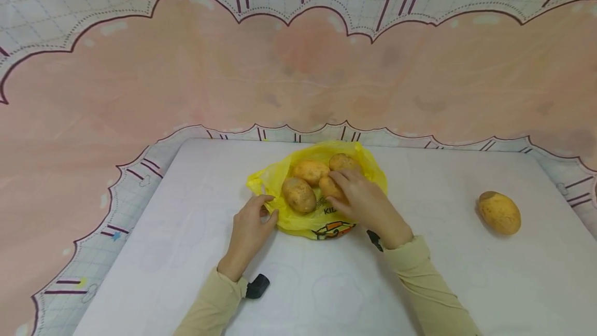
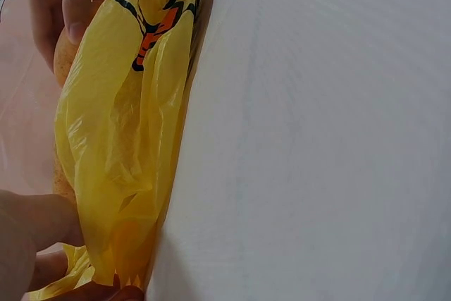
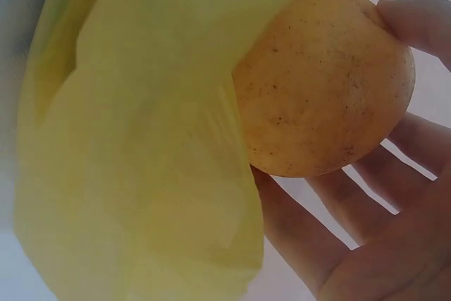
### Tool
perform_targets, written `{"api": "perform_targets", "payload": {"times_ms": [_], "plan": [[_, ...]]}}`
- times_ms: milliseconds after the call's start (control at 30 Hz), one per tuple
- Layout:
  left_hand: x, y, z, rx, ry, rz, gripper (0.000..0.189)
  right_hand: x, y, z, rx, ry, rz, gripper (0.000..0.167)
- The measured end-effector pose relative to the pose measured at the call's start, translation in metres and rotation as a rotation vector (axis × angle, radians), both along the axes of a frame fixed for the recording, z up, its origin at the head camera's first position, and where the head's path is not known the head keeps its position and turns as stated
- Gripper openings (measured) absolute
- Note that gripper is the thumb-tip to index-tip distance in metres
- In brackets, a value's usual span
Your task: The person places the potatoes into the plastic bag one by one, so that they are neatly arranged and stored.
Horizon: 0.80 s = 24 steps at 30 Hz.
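Note:
A yellow plastic bag with dark lettering and an orange-and-black print lies open on the white table in the head view. My left hand pinches its left edge; in the left wrist view the thumb overlaps the bag's side and other fingers lie beneath. Over the right part of the bag, my right hand grips a potato between thumb and fingers. Three other potatoes are in the bag: one at the front left, one behind it, and one at the back right.
One loose potato lies by itself on the right side of the table. A patterned pink and white cloth rises behind the table. Dark camera mounts sit at both wrists.

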<state>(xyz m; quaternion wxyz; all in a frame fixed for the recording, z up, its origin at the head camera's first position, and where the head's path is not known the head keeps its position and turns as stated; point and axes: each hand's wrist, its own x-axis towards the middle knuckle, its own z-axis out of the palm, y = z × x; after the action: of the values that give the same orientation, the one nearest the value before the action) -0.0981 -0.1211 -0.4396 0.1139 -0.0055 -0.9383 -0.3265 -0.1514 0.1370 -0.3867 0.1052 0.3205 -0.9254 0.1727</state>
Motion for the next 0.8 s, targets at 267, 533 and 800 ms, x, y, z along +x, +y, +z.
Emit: {"api": "perform_targets", "payload": {"times_ms": [267,533,800], "plan": [[0.000,0.000,0.000,-0.004,0.006,-0.003,0.034,-0.001,-0.002,-0.004,0.023,-0.021,-0.003,0.050],[0.000,-0.001,-0.001,-0.003,0.007,-0.001,0.034,0.000,-0.006,-0.010,0.037,-0.020,0.004,0.052],[0.001,-0.001,-0.001,-0.001,0.015,-0.007,0.034,0.000,-0.007,-0.013,0.044,-0.030,-0.015,0.054]]}}
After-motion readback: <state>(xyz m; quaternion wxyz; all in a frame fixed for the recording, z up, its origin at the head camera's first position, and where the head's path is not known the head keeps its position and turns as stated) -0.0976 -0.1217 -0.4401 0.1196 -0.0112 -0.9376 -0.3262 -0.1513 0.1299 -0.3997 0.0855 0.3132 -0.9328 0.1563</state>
